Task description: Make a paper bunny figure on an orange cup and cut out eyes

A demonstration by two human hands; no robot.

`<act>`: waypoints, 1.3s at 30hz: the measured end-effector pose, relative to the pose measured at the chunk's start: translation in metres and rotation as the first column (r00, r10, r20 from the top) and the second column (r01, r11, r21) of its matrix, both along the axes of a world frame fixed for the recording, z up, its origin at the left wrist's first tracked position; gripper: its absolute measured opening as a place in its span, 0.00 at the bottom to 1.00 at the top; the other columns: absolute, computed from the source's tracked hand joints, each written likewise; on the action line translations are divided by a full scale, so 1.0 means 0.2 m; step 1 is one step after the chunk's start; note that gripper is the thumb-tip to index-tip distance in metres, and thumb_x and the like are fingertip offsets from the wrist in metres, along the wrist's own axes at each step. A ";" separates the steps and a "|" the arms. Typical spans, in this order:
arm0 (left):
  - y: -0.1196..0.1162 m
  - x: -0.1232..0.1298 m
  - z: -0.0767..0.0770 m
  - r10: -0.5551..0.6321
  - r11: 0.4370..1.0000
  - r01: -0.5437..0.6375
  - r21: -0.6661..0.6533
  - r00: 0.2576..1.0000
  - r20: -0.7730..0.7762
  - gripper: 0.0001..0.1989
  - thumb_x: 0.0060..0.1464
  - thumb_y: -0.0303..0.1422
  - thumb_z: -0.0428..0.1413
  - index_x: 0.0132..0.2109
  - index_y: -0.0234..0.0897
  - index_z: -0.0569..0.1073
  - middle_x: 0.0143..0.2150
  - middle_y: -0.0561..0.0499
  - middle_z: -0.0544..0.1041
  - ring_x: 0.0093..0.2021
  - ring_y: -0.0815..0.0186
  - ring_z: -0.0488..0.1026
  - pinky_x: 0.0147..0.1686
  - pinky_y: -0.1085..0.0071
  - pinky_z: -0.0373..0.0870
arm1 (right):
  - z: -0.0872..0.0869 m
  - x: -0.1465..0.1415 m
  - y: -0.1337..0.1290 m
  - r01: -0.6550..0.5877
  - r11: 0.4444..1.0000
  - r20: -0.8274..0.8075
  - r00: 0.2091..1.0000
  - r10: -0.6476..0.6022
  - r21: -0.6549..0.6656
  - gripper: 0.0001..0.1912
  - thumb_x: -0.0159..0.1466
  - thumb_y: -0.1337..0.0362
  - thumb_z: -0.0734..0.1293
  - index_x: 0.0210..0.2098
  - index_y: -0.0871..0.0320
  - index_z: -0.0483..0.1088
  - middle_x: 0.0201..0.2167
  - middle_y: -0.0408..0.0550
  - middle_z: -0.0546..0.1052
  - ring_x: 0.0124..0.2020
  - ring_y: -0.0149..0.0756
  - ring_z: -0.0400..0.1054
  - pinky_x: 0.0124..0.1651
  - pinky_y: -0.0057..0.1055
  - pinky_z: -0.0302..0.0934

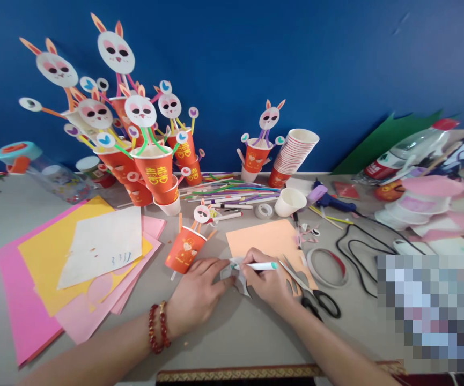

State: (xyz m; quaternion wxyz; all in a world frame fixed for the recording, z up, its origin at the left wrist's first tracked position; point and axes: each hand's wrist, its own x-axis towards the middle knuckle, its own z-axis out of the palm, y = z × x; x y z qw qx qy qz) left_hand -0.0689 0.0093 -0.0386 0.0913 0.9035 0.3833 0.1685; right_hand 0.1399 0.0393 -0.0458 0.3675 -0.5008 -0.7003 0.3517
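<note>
My right hand (270, 284) grips a white marker pen (262, 266) with a teal end, its tip down at a small pale piece of paper (227, 272). Spread fingers of my left hand (199, 292) lie on that paper and press it to the table. Part of the paper is hidden beneath both hands. Just beyond my left hand, an orange-red paper cup (186, 250) leans, with a small rabbit face (201, 214) on top. Scissors (310, 289) with black handles lie right of my right hand, partly over a peach sheet (266, 236).
Coloured sheets (50, 252) are spread at left. Several rabbit-faced cups (151, 166) stand behind, beside a cup stack (296, 155). Sticks and pens (232, 193), tape rolls (328, 267), a white cup (291, 202) and a blue glue gun (330, 199) with a black cord lie toward the right.
</note>
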 end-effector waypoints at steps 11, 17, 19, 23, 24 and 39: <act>0.00 0.00 0.00 -0.007 1.000 0.007 -0.027 1.000 -0.023 0.19 0.60 0.27 0.51 0.57 0.43 0.71 0.60 0.43 0.70 0.56 0.53 0.68 0.51 0.54 0.68 | 0.00 0.00 0.00 -0.005 1.000 0.025 1.000 0.005 -0.004 0.10 0.61 0.66 0.62 0.23 0.54 0.62 0.18 0.39 0.66 0.21 0.31 0.60 0.26 0.26 0.53; 0.00 0.00 -0.01 -0.003 1.000 0.003 -0.026 1.000 -0.018 0.19 0.60 0.27 0.51 0.57 0.44 0.71 0.60 0.43 0.70 0.56 0.53 0.67 0.51 0.54 0.68 | 0.00 0.00 0.00 -0.009 1.000 0.006 1.000 0.009 -0.015 0.09 0.61 0.66 0.62 0.23 0.54 0.62 0.18 0.38 0.66 0.21 0.31 0.60 0.26 0.26 0.53; 0.00 0.00 -0.01 -0.005 1.000 0.005 -0.029 1.000 -0.016 0.19 0.60 0.27 0.51 0.57 0.44 0.71 0.60 0.43 0.70 0.56 0.53 0.67 0.51 0.54 0.68 | 0.00 0.00 0.00 0.002 1.000 -0.010 1.000 -0.003 -0.010 0.09 0.60 0.67 0.61 0.23 0.54 0.62 0.18 0.39 0.66 0.21 0.31 0.60 0.26 0.26 0.53; 0.00 0.00 -0.01 -0.005 1.000 0.005 -0.024 1.000 -0.016 0.18 0.60 0.27 0.51 0.56 0.43 0.71 0.61 0.43 0.70 0.56 0.53 0.67 0.51 0.53 0.68 | 0.00 0.00 0.00 0.006 1.000 -0.010 1.000 -0.006 -0.016 0.09 0.61 0.66 0.62 0.24 0.54 0.63 0.18 0.39 0.67 0.21 0.31 0.60 0.26 0.26 0.53; 0.00 0.00 -0.01 -0.004 1.000 0.004 -0.023 1.000 -0.019 0.18 0.60 0.27 0.51 0.56 0.43 0.71 0.60 0.44 0.70 0.56 0.53 0.67 0.51 0.53 0.68 | 0.00 0.00 0.00 0.005 1.000 -0.010 1.000 -0.005 -0.015 0.09 0.61 0.66 0.62 0.24 0.54 0.63 0.18 0.38 0.66 0.21 0.31 0.60 0.26 0.26 0.53; 0.00 0.00 -0.01 -0.005 1.000 0.005 -0.026 1.000 -0.020 0.19 0.60 0.26 0.50 0.57 0.43 0.71 0.60 0.43 0.70 0.56 0.52 0.68 0.50 0.53 0.69 | -0.02 0.00 0.00 0.001 1.000 -0.034 0.999 -0.001 -0.003 0.09 0.61 0.67 0.61 0.23 0.55 0.61 0.19 0.38 0.65 0.21 0.30 0.59 0.26 0.26 0.52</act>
